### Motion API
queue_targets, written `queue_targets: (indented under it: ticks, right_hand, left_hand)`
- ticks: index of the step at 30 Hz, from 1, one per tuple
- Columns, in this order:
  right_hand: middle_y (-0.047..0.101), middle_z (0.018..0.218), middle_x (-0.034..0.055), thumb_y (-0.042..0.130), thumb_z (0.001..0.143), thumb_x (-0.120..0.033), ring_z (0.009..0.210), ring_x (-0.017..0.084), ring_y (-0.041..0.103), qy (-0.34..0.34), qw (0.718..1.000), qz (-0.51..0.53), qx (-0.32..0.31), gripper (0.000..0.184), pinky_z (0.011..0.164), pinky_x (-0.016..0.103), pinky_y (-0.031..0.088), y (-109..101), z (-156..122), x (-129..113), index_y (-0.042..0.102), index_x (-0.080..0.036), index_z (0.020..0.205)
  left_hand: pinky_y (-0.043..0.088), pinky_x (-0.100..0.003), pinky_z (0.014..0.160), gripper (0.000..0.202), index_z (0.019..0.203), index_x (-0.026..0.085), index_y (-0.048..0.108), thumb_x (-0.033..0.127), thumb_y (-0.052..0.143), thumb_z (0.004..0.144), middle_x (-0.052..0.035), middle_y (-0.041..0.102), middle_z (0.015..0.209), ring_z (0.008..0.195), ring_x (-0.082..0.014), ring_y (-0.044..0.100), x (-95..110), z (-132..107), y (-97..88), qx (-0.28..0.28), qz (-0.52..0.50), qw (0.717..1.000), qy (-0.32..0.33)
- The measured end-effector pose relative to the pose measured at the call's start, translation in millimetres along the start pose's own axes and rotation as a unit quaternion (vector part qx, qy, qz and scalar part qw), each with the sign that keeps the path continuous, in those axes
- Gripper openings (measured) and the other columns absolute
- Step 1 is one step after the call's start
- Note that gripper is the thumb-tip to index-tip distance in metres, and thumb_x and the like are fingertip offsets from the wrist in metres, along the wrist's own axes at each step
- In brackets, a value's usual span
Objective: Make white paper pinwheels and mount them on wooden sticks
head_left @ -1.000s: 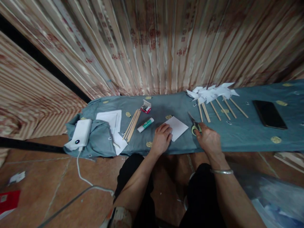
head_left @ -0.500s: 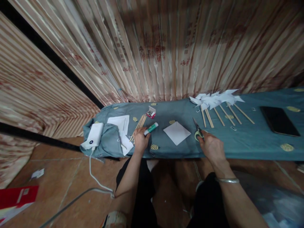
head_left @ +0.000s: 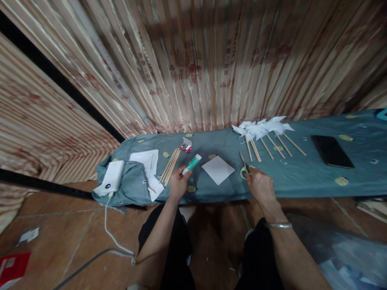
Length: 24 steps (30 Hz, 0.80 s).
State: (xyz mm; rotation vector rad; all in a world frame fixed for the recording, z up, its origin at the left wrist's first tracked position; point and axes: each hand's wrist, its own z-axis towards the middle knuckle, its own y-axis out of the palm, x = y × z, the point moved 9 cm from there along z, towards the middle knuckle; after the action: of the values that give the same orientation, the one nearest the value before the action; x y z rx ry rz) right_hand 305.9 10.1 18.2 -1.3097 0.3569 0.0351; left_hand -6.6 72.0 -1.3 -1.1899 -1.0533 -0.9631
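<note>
My left hand (head_left: 179, 183) is closed around a green and white glue stick (head_left: 192, 162), whose far end points up and to the right. To the right of it a white square of paper (head_left: 218, 170) with crease lines lies cornerwise on the cloth. My right hand (head_left: 262, 187), with a bangle on the wrist, has its fingers closed at the handles of a pair of scissors (head_left: 243, 171). The blades point away from me, beside the paper's right corner. Thin wooden sticks (head_left: 170, 167) lie just left of my left hand.
White paper pinwheels (head_left: 262, 129) on sticks lie at the back right. A small open box of metal pins (head_left: 186, 146) sits behind the glue stick. White paper sheets (head_left: 146, 159) and a power bank (head_left: 114, 176) with a cable are left; a dark tablet (head_left: 331, 151) lies right.
The view has shifted, so the scene sits further left. My left hand has drawn off the wooden sticks and brought the glue stick slightly nearer the paper. My right hand stays at the scissors.
</note>
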Motion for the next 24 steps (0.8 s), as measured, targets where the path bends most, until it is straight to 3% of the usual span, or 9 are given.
queue_targets:
  ticks: [4, 10, 15, 20, 22, 24]
  right_hand:
    - [0.072, 0.093, 0.0216, 0.043, 0.088, -0.018, 0.082, 0.033, 0.070, 0.004, 1.000, 0.011, 0.007, 0.029, 0.074, 0.043, 0.052, -1, 1, -1, 0.067, -0.011, 0.103]
    - [0.071, 0.089, 0.0219, 0.045, 0.089, -0.022, 0.076, 0.031, 0.068, 0.019, 0.999, -0.016, 0.022, 0.027, 0.068, 0.042, 0.051, -6, -2, 0, 0.068, -0.011, 0.097]
    - [0.071, 0.087, 0.0203, 0.044, 0.090, -0.028, 0.073, 0.029, 0.067, 0.006, 0.998, -0.037, 0.054, 0.031, 0.066, 0.040, 0.050, -10, -5, -1, 0.069, -0.013, 0.099]
    - [0.071, 0.088, 0.0230, 0.047, 0.089, -0.027, 0.082, 0.033, 0.066, 0.028, 0.999, -0.020, 0.027, 0.030, 0.077, 0.045, 0.049, -9, -2, 7, 0.071, -0.009, 0.094]
    - [0.071, 0.093, 0.0240, 0.048, 0.088, -0.028, 0.090, 0.035, 0.064, 0.021, 0.999, 0.020, 0.035, 0.031, 0.084, 0.048, 0.047, -14, -1, 4, 0.071, -0.008, 0.095]
    - [0.071, 0.100, 0.0209, 0.053, 0.087, -0.035, 0.095, 0.033, 0.063, 0.024, 0.991, 0.125, 0.033, 0.033, 0.087, 0.046, 0.045, -16, -2, -2, 0.071, -0.011, 0.100]
  left_hand:
    - [0.044, -0.022, 0.064, 0.024, 0.084, 0.017, 0.074, 0.034, 0.074, 0.067, 0.0015, 0.065, 0.069, 0.064, -0.0105, 0.056, 18, -17, 28.6, -0.054, -0.118, 0.991, -0.046]
    - [0.046, -0.022, 0.062, 0.040, 0.085, 0.015, 0.074, 0.043, 0.084, 0.057, -0.0040, 0.070, 0.078, 0.069, -0.0122, 0.062, 33, -50, 56.4, -0.120, -0.234, 0.953, -0.148]
    - [0.044, -0.020, 0.059, 0.048, 0.080, 0.013, 0.074, 0.047, 0.088, 0.049, -0.0043, 0.071, 0.076, 0.061, -0.0082, 0.058, 37, -73, 65.1, -0.148, -0.290, 0.926, -0.189]
    - [0.042, -0.021, 0.059, 0.046, 0.080, 0.011, 0.074, 0.043, 0.090, 0.050, -0.0055, 0.071, 0.076, 0.060, -0.0071, 0.056, 42, -85, 65.3, -0.164, -0.315, 0.910, -0.214]
    - [0.042, -0.021, 0.059, 0.044, 0.078, 0.011, 0.074, 0.042, 0.089, 0.051, -0.0055, 0.070, 0.076, 0.059, -0.0068, 0.055, 45, -86, 64.2, -0.168, -0.323, 0.907, -0.213]
    - [0.041, -0.021, 0.059, 0.042, 0.076, 0.011, 0.074, 0.041, 0.089, 0.052, -0.0051, 0.070, 0.075, 0.059, -0.0061, 0.053, 48, -87, 65.9, -0.176, -0.334, 0.901, -0.216]
